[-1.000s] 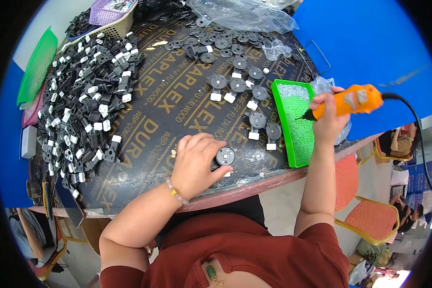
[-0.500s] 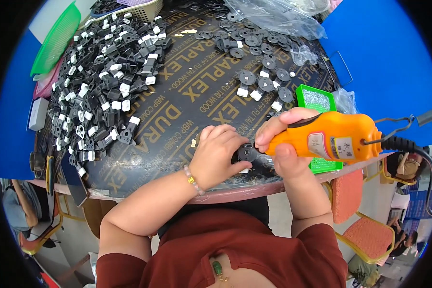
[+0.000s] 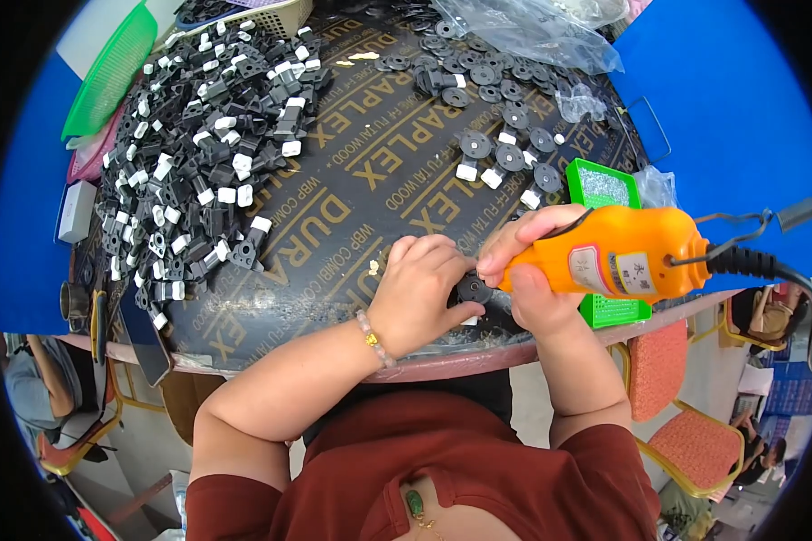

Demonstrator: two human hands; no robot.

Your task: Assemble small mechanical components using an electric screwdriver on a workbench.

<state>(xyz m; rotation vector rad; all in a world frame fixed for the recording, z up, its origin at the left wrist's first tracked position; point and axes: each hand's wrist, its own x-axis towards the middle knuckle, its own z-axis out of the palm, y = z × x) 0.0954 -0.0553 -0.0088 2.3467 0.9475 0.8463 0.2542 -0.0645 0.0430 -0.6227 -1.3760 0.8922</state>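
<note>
My right hand is wrapped round an orange electric screwdriver, whose black cord runs off to the right. Its front end points left at a small black round part near the table's front edge. Around that part curl the fingers of my left hand, pressing it against the dark tabletop. A bit of white shows just below the part, beside my left thumb. The screwdriver's tip is hidden by my right fingers, so whether it touches the part cannot be made out.
A large heap of black parts with white ends covers the left side. Several black discs lie at the back right. A green tray with small metal pieces stands under the screwdriver. Clear plastic bags and a green basket are farther off.
The whole view has shifted slightly, with the table and heap a little to the right. Both hands keep their hold on the part and the screwdriver.
</note>
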